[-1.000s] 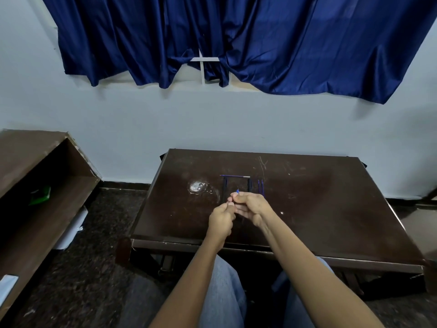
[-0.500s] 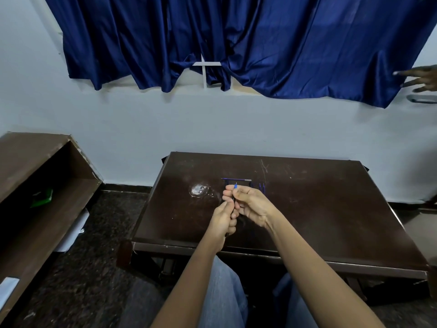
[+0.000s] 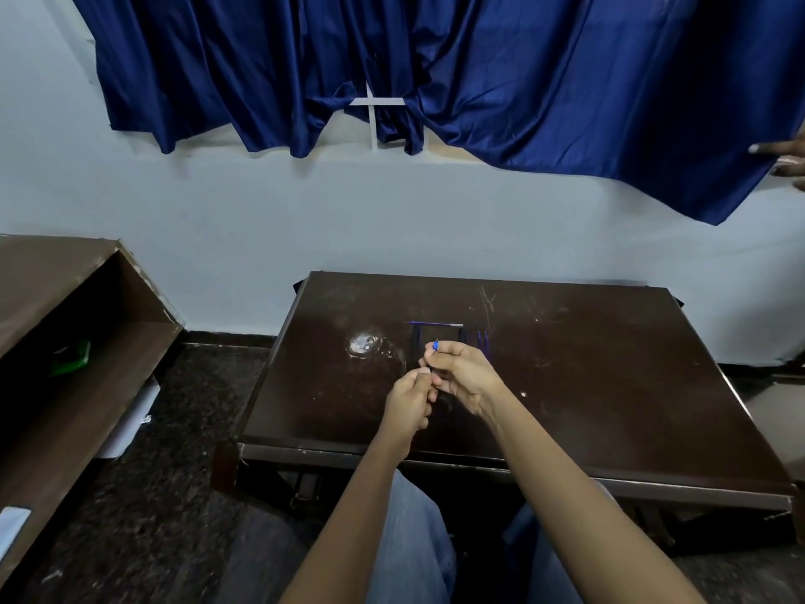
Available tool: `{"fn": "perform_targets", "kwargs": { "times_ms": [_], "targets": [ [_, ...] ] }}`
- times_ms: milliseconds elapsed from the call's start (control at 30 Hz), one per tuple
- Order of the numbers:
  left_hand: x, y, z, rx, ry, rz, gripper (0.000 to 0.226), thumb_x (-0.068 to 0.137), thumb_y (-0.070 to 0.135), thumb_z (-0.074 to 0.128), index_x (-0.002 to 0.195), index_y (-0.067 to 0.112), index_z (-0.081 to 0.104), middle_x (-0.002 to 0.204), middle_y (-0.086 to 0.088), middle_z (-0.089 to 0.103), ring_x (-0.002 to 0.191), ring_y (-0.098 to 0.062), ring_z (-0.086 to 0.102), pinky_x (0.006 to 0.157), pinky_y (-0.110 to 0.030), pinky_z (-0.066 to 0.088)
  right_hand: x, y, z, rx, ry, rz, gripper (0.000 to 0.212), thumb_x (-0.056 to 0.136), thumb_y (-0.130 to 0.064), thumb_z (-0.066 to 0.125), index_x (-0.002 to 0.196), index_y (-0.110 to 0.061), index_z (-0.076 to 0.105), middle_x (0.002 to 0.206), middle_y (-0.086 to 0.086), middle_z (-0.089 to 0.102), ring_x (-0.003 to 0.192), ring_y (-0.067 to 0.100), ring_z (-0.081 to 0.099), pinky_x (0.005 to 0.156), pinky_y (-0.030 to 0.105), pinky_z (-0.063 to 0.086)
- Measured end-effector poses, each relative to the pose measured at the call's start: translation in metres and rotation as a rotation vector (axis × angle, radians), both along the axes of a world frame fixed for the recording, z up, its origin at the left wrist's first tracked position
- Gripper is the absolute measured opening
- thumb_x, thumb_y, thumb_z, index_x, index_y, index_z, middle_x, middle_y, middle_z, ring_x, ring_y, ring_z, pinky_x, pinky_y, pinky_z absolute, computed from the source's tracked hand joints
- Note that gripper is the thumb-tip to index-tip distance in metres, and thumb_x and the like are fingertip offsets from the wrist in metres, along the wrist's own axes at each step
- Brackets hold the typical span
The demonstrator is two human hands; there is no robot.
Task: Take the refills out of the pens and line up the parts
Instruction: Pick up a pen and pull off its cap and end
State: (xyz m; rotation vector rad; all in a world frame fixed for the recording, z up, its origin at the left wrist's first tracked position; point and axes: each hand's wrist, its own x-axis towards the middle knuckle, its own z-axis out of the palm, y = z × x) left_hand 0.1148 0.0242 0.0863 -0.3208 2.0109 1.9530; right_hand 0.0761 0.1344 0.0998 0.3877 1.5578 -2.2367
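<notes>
My right hand point(image 3: 464, 377) and my left hand point(image 3: 411, 396) meet over the middle of the dark wooden table point(image 3: 610, 385), fingers pinched together on a blue pen point(image 3: 435, 345). Only its blue tip sticks up above my right fingers; the remainder is hidden in my hands. Behind my hands a thin blue refill point(image 3: 433, 324) lies crosswise on the table. Dark pen parts point(image 3: 417, 335) and blue pen parts point(image 3: 482, 340) lie lengthwise just under it.
A shiny round patch point(image 3: 366, 345) marks the table left of the parts. An open brown shelf point(image 3: 65, 342) stands to the left with a green item inside. Blue curtain point(image 3: 435, 71) hangs on the wall behind. Another person's hand point(image 3: 784, 161) shows at the right edge.
My hands have stayed together on the pen, my right hand lifting a little and the blue tip now showing above it. My view tilted slightly.
</notes>
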Motion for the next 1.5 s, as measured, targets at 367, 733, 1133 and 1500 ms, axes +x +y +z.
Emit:
{"fn": "perform_targets", "kwargs": {
  "times_ms": [367, 733, 1133, 1500],
  "targets": [
    [-0.006, -0.003, -0.013, -0.018, -0.033, 0.016, 0.026, 0.098, 0.021, 0.039, 0.078, 0.018, 0.055, 0.065, 0.003, 0.045, 0.044, -0.003, 0.032, 0.038, -0.017, 0.025, -0.009, -0.003, -0.015, -0.03, -0.024, 0.016, 0.024, 0.095, 0.006, 0.043, 0.105, -0.005, 0.061, 0.093, 0.011, 0.068, 0.079, 0.017, 0.065, 0.066, 0.026, 0.053],
    [-0.013, -0.007, -0.028, -0.038, -0.062, 0.014, 0.031, 0.101, 0.031, 0.038, 0.08, 0.018, 0.056, 0.067, 0.004, 0.047, 0.048, -0.004, 0.035, 0.041, -0.016, 0.028, -0.016, -0.005, -0.031, -0.081, -0.075, 0.04, 0.028, 0.096, 0.004, 0.041, 0.114, -0.001, 0.061, 0.097, 0.01, 0.07, 0.086, 0.018, 0.067, 0.064, 0.023, 0.054],
    [-0.023, -0.008, -0.047, -0.038, -0.101, -0.001, 0.029, 0.101, 0.031, 0.038, 0.084, 0.018, 0.057, 0.069, 0.003, 0.047, 0.051, -0.004, 0.036, 0.043, -0.017, 0.028, -0.025, -0.004, -0.055, -0.102, -0.149, 0.036, 0.02, 0.096, -0.004, 0.049, 0.111, -0.003, 0.063, 0.088, 0.009, 0.068, 0.066, 0.013, 0.061, 0.063, 0.028, 0.053],
    [-0.033, -0.007, -0.061, -0.021, -0.144, -0.007, 0.025, 0.101, 0.026, 0.039, 0.085, 0.017, 0.056, 0.068, 0.003, 0.046, 0.048, -0.004, 0.033, 0.041, -0.017, 0.026, -0.043, -0.003, -0.067, -0.046, -0.204, -0.009, 0.034, 0.095, 0.005, 0.037, 0.107, -0.009, 0.066, 0.089, 0.004, 0.067, 0.074, 0.012, 0.061, 0.071, 0.029, 0.051]
  ]
}}
